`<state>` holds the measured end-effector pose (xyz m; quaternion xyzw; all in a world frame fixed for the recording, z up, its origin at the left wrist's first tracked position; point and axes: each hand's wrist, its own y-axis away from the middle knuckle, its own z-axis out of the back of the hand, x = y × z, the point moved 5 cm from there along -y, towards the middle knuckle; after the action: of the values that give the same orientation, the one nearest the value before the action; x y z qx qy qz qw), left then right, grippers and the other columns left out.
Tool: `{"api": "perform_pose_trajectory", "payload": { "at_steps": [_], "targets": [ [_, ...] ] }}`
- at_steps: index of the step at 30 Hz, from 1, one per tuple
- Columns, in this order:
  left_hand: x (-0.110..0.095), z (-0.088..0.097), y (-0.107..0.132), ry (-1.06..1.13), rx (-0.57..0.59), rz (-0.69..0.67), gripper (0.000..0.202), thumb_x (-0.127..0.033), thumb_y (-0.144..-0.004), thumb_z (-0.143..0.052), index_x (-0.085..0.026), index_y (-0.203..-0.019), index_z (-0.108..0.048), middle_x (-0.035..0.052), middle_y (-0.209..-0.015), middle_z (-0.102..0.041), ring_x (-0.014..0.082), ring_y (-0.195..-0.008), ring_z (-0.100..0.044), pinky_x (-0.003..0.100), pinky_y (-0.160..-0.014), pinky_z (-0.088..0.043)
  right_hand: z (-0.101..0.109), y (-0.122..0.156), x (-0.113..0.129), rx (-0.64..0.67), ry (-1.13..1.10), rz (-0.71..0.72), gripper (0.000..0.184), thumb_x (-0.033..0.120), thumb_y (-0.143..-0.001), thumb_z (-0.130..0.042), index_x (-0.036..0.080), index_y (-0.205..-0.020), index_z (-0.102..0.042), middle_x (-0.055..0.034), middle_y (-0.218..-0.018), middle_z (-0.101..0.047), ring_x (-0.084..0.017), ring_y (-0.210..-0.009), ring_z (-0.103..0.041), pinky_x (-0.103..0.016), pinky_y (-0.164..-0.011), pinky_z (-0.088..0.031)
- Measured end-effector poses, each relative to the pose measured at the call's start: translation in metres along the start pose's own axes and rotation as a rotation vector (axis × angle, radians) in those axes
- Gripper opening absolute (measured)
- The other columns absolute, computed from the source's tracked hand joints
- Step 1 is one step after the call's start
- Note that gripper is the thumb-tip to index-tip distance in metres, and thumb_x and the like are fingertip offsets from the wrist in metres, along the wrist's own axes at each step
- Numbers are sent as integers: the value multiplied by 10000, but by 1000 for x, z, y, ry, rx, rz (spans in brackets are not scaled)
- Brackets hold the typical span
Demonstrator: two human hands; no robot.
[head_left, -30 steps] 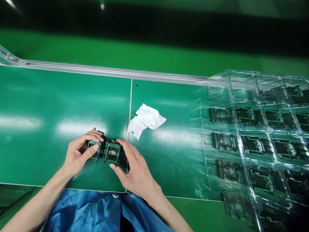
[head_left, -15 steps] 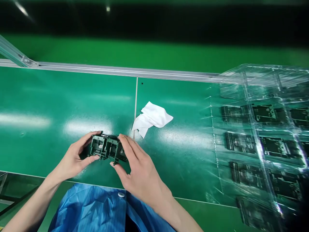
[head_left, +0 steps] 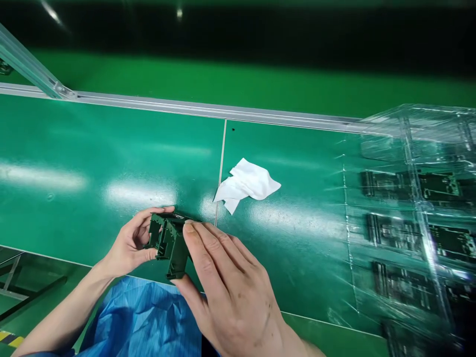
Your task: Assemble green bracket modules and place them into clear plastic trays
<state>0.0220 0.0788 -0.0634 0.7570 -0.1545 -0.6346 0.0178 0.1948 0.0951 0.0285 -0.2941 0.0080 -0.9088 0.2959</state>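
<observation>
Head view: we find the dark green board module (head_left: 177,255) between both hands, near the front edge of the green bench top (head_left: 111,148). Its long axis runs from one palm towards the other, the right end angled down towards the wearer. We cannot tell whether it is one frame or two joined, nor whether it touches the bench. The left hand (head_left: 128,245) is partly curled around the left end, fingers above, thumb below. The right hand (head_left: 234,282), spread wider, has fingertips at the top edge and thumb at the bottom edge of the end panel; we judge both grips light. The right hand lies between the module and the clear plastic trays (head_left: 420,208), which hold similar dark boards (head_left: 442,186). Beyond that hand, apart from it, we note a crumpled white cloth (head_left: 251,181); farther back runs a metal rail (head_left: 186,106).
</observation>
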Motion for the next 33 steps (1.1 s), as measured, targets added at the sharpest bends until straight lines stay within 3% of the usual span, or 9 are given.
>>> {"api": "perform_pose_trajectory", "payload": {
  "at_steps": [5, 11, 15, 20, 23, 26, 30, 33],
  "targets": [
    [2, -1, 1, 29, -25, 1, 568, -254, -744, -803, -260, -1262, -571, 121, -1355, -562, 226, -1186, -594, 232, -954, -514, 1, 0, -1, 9, 18, -2, 360, 233, -961, -450, 94, -1279, -548, -143, -1185, -665, -273, -1137, -613, -401, -898, -577],
    [1, -3, 3, 31, 26, 20, 576, -185, -772, -771, -268, -1297, -550, 119, -1370, -549, 228, -1193, -589, 231, -943, -521, -1, 3, -2, -8, 43, 19, 384, 266, -968, -471, 51, -1281, -530, -151, -1180, -665, -268, -1109, -625, -397, -893, -574],
    [-1, -5, 4, 16, 72, 32, 594, -191, -800, -747, -286, -1338, -514, 88, -1401, -524, 202, -1220, -567, 214, -980, -491, -1, 6, -3, -5, 38, 14, 391, 281, -972, -470, 61, -1292, -519, -150, -1188, -661, -264, -1120, -620, -398, -921, -570],
    [-1, -2, 6, -48, 44, 24, 563, -220, -830, -717, -304, -1344, -502, 50, -1409, -520, 179, -1234, -554, 206, -1010, -465, -4, 12, -7, -84, -38, 31, 432, 237, -940, -508, 57, -1330, -469, -164, -1187, -653, -274, -1163, -593, -413, -914, -581],
    [-11, 1, 6, -238, 8, -12, 550, -238, -852, -690, -300, -1359, -485, 51, -1394, -532, 175, -1226, -558, 202, -992, -480, -11, 17, -15, -133, -142, 41, 557, 166, -903, -525, 55, -1421, -354, -173, -1295, -584, -275, -1284, -499, -425, -1006, -534],
    [-41, -3, 4, -604, -3, -205, 600, -246, -840, -704, -274, -1387, -458, 66, -1333, -566, 195, -1218, -545, 243, -1026, -458, -23, 22, -29, -134, -365, 4, 649, 176, -910, -509, 125, -1490, -221, -155, -1434, -458, -261, -1395, -360, -468, -1111, -426],
    [-85, -24, 4, -1025, 40, -524, 667, -245, -838, -705, -185, -1429, -401, 103, -1173, -585, 231, -1098, -535, 316, -962, -452, -42, 27, -45, -98, -756, -134, 624, 384, -974, -465, 244, -1496, -152, -113, -1529, -328, -241, -1443, -255, -473, -1154, -343],
    [-97, -37, 2, -1142, 91, -553, 636, -267, -880, -652, -150, -1440, -375, 93, -1094, -567, 215, -1032, -520, 296, -899, -441, -52, 31, -49, -133, -975, -232, 615, 508, -962, -455, 280, -1472, -197, -107, -1530, -331, -239, -1440, -263, -455, -1156, -333]
  ]
}}
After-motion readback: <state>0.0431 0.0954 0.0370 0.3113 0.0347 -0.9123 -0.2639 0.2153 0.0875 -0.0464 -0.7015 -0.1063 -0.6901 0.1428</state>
